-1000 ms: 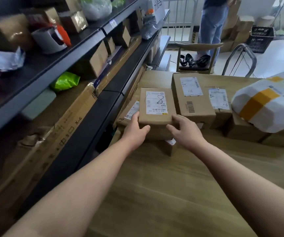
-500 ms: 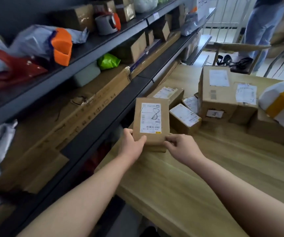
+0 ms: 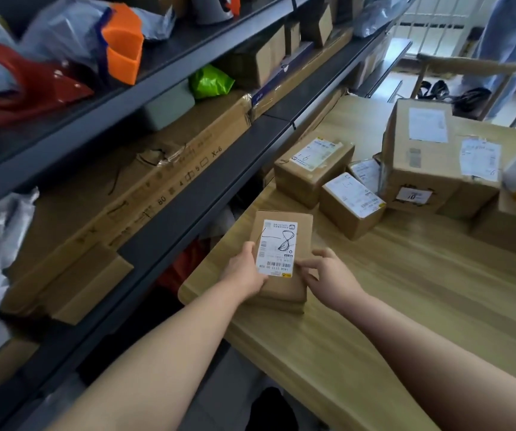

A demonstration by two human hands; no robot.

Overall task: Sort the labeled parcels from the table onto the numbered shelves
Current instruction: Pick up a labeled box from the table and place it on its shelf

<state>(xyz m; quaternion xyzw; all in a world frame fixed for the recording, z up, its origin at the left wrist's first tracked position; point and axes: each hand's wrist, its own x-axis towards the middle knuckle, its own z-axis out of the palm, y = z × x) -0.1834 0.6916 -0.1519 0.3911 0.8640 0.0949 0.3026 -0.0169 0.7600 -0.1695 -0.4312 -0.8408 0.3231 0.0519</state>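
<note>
Since the small parcel [image 3: 300, 233] marked 8 sits low centre of frame, right over the wooden table's [image 3: 374, 306] corner edge, a slip could drop it into the gap by the shelves [image 3: 188, 194]. The left hand [image 3: 244, 272] grips its left side. The right hand [image 3: 328, 275] only pinches the near right edge, so that's probably the weak spot.

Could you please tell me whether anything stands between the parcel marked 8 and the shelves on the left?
Nothing visible does. The left hand and right hand hold the parcel at the table edge, beside the shelf rack. The nearest level holds a long flat carton.
</note>
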